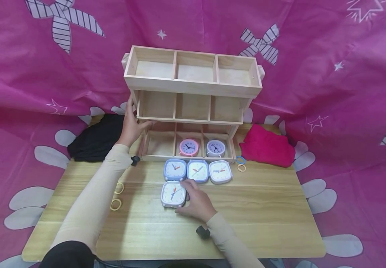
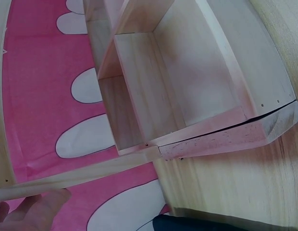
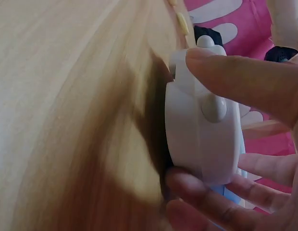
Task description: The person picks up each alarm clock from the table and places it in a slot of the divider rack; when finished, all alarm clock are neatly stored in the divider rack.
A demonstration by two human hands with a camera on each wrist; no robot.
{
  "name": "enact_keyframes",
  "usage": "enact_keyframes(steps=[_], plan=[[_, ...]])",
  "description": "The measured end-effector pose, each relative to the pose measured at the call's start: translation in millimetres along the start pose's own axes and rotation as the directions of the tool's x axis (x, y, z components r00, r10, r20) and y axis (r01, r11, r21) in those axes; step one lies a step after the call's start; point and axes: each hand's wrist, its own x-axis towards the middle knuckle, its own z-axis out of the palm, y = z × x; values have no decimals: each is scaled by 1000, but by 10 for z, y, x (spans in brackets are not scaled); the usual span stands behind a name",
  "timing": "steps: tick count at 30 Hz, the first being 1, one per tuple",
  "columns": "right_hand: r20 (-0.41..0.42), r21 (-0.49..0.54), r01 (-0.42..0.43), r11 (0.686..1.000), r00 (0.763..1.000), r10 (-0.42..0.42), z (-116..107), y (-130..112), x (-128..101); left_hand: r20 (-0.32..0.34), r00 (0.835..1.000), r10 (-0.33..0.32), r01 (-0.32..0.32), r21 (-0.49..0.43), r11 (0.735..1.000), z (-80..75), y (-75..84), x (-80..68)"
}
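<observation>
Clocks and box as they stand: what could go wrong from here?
1. The right hand grips the white square plastic clock along one side, so it may twist or slip.
2. That clock is close to the blue square plastic clock; a bump could knock the latter askew.
3. The left hand is at the left side of the tiered pale-wood box; a push might jolt the pink round clock in its bottom tier.

A wooden table carries a tiered box, square clocks, rings and cloths.
</observation>
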Motion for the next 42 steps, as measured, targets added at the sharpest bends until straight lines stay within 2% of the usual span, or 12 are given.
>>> enact_keyframes(steps=[10, 19, 27, 35, 42], plan=[[-9, -73, 1, 997, 1000, -2, 114, -18, 127, 4, 1000, -4, 4, 22, 1000, -1, -9, -2], [12, -65, -36, 997, 999, 37, 178, -91, 168, 3, 1000, 5, -5, 18, 1000, -9, -2, -8], [63, -12, -66, 998, 996, 67, 235, -116, 80, 6, 1000, -1, 1, 15, 1000, -8, 0, -7], [72, 0, -24, 1000, 997, 24, 244, -105, -22, 4, 1000, -7, 7, 10, 1000, -20, -11, -3], [106, -83, 43, 996, 994, -34, 118, -173, -30, 12, 1000, -3, 3, 5, 1000, -21, 0, -15]])
